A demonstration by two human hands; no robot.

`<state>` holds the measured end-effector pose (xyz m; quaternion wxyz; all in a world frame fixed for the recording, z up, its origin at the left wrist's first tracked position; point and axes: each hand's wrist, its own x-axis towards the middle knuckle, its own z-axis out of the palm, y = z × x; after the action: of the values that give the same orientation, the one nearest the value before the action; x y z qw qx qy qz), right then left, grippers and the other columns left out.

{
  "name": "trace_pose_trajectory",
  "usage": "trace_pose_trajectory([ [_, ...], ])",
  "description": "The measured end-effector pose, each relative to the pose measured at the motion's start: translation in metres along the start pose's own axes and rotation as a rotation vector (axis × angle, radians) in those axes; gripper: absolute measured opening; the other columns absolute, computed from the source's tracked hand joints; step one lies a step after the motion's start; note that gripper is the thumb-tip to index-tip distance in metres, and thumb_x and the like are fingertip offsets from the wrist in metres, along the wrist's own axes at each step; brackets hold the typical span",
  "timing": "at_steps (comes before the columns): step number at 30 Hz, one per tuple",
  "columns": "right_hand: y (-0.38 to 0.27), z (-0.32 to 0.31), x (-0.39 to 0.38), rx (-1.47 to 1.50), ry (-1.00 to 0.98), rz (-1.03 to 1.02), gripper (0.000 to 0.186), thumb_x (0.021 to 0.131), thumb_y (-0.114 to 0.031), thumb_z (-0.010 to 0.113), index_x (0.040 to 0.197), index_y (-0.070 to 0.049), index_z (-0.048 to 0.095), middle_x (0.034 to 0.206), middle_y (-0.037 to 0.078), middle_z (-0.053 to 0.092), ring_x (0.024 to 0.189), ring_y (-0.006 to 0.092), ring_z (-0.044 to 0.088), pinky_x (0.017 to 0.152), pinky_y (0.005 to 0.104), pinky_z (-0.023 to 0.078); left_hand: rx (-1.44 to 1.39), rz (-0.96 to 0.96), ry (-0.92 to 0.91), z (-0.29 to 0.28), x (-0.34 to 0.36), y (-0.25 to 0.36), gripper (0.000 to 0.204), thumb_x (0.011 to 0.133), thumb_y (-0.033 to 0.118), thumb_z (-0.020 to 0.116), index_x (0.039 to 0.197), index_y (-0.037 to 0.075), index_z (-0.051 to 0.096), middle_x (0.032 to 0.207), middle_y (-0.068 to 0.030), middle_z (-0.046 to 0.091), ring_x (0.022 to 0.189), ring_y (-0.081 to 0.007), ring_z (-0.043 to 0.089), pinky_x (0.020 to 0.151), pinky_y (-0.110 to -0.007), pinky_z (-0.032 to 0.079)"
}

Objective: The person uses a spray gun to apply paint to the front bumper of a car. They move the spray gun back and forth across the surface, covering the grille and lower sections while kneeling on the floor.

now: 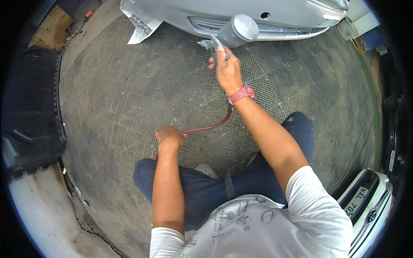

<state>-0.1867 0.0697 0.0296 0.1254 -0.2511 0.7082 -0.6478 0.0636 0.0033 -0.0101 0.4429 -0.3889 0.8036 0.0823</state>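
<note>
My right hand (227,69) grips a metal spray gun (213,45) with a cylindrical cup (241,30), held up in front of the silver car bumper (292,13). A red hose (206,128) curves down from below that hand toward my left hand (170,136), which is closed around it above my left knee. A white sheet (140,26) hangs at the bumper's left end.
A perforated mat (107,94) covers the floor. Black plastic panels (30,116) lie at the left beside brown board (49,26). A blue container (372,38) and coiled yellow hose (359,45) stand upper right. A white car part with plate (372,202) lies lower right.
</note>
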Motion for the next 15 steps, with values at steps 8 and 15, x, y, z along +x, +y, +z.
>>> trace_pose_trajectory([
  [8, 0.066, -0.027, -0.063, -0.175, 0.373, -0.015, 0.049, 0.115, -0.035, 0.049, 0.150, -0.001, 0.058, 0.090, 0.015, 0.071, 0.075, 0.0217, 0.068, 0.069, 0.0368, 0.055, -0.039, 0.050, 0.081, 0.008, -0.003, -0.010, 0.080, 0.103, 0.066, 0.055, 0.152, 0.003, 0.059, 0.154, -0.0165, 0.060, 0.145, -0.0333, 0.055, 0.120, -0.051, 0.039],
  [15, 0.083, 0.035, -0.064, -0.323, 0.314, -0.114, 0.047, 0.110, -0.023, 0.056, 0.153, -0.002, 0.056, 0.134, 0.031, 0.069, 0.114, 0.0462, 0.072, 0.097, 0.0490, 0.058, -0.254, 0.034, 0.121, 0.013, -0.021, -0.032, 0.076, 0.104, 0.059, 0.059, 0.151, -0.001, 0.056, 0.153, -0.0181, 0.059, 0.143, -0.0315, 0.057, 0.120, -0.051, 0.039],
])
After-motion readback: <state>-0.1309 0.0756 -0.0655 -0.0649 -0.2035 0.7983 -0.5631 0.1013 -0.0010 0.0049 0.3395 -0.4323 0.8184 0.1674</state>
